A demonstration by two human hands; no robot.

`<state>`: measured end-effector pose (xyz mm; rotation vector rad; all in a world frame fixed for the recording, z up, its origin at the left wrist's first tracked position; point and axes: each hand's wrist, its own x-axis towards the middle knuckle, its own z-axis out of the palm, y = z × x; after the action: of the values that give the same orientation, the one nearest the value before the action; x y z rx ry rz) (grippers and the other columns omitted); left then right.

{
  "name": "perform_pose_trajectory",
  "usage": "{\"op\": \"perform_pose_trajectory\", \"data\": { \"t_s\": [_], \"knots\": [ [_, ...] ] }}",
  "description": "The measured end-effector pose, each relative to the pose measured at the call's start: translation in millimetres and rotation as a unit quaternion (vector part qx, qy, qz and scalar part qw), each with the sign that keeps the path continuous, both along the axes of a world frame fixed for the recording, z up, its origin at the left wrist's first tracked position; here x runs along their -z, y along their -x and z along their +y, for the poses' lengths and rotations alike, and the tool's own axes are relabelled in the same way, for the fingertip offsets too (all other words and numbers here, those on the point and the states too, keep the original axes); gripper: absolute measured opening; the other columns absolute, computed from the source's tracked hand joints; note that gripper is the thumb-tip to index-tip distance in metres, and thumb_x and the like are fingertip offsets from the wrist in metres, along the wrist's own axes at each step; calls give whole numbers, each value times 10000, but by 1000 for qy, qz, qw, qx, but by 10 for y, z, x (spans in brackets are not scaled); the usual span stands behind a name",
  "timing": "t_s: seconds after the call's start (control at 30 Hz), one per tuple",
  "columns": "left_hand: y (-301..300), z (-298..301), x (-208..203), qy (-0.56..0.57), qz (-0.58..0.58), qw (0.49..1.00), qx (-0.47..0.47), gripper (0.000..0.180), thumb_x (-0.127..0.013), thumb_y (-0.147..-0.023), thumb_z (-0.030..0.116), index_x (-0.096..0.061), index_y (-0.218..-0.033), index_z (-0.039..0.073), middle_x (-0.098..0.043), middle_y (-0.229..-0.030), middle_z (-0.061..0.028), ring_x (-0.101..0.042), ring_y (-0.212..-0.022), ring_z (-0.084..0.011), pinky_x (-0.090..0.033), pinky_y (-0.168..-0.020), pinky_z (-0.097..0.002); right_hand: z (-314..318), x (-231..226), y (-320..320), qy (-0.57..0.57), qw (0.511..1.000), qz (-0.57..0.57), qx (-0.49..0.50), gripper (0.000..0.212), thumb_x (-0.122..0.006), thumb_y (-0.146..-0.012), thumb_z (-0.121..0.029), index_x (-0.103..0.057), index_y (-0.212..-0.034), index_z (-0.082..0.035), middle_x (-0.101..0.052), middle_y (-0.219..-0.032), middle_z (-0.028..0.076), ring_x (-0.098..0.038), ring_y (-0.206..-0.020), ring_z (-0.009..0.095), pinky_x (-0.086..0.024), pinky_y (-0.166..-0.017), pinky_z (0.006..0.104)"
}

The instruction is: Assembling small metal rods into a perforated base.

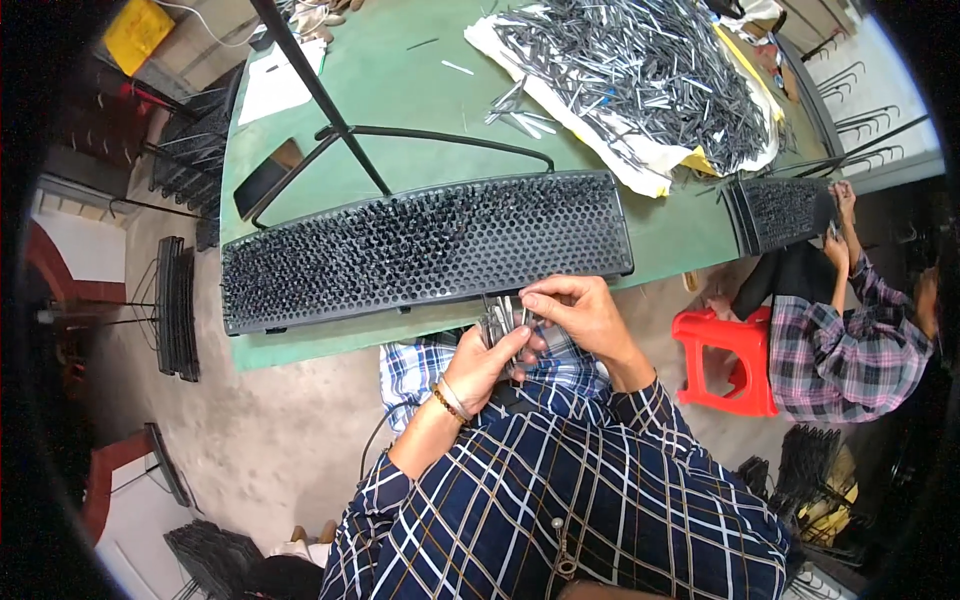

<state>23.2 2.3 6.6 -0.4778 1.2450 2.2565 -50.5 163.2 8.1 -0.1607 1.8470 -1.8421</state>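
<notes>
A bunch of thin black and silvery strips (497,318) stands up out of my left hand (474,372), whose fingers are wrapped round it. My right hand (588,318) pinches the upper end of a strip at the edge of this bunch. Just beyond both hands, a long black perforated panel (420,245) lies across the near side of the green table (400,80). Dark pieces stick up thickly from its left and middle; toward the right end, bare round holes show. A black metal frame (330,105) rises behind it.
A large heap of loose strips (650,80) lies on a white sack (570,115) at the far right. A phone (268,180) and paper (280,85) lie at left. On the right, a co-worker (845,345) handles another panel (785,212) beside a red stool (725,360).
</notes>
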Motion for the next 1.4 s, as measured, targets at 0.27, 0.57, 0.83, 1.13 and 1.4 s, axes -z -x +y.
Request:
{"op": "perform_pose_trajectory", "data": {
  "t_s": [0.27, 0.57, 0.83, 1.13, 1.4],
  "knots": [
    [19, -65, 60, 27, 23, 999, -39, 239, -530, -929, 222, -613, -1043, 29, -661, -881, -41, -597, -723, -74, -497, -572, -205, -118, 13, -11, 24, 999, -10, 32, 195, -673, -827, -107, -668, -955, 40, -662, -815, 48, -580, -664, 68, -471, -556, 195],
    [77, -81, 62, 24, -12, 998, -57, 273, -540, -923, 216, -565, -1099, 10, -666, -924, -91, -625, -759, -116, -507, -571, -224, -130, 8, 72, -7, 999, 18, 37, 196, -679, -829, -129, -669, -947, 28, -660, -801, 39, -561, -630, 51, -459, -545, 181],
    [177, -42, -4, 43, 6, 997, -68, 222, -541, -919, 195, -543, -1063, 26, -655, -896, -99, -615, -726, -125, -489, -547, -228, -78, -111, 206, 4, 999, -12, 49, 218, -686, -823, -131, -662, -955, 41, -668, -816, 57, -574, -625, 57, -474, -545, 188],
    [149, 6, 37, 32, -10, 991, -127, 240, -538, -920, 199, -567, -1050, -1, -664, -897, -112, -625, -728, -133, -497, -542, -230, -132, -48, 141, -20, 996, 36, 75, 206, -686, -820, -120, -673, -970, 20, -676, -813, 55, -565, -610, 51, -460, -528, 176],
    [136, 74, 72, 31, -14, 987, -159, 238, -532, -921, 189, -556, -1051, -9, -659, -942, -144, -631, -746, -150, -510, -540, -240, 57, -245, 236, -37, 971, 164, 171, 120, -648, -834, -59, -674, -925, 14, -645, -809, 36, -538, -606, 46, -434, -517, 181]
  ]
}}
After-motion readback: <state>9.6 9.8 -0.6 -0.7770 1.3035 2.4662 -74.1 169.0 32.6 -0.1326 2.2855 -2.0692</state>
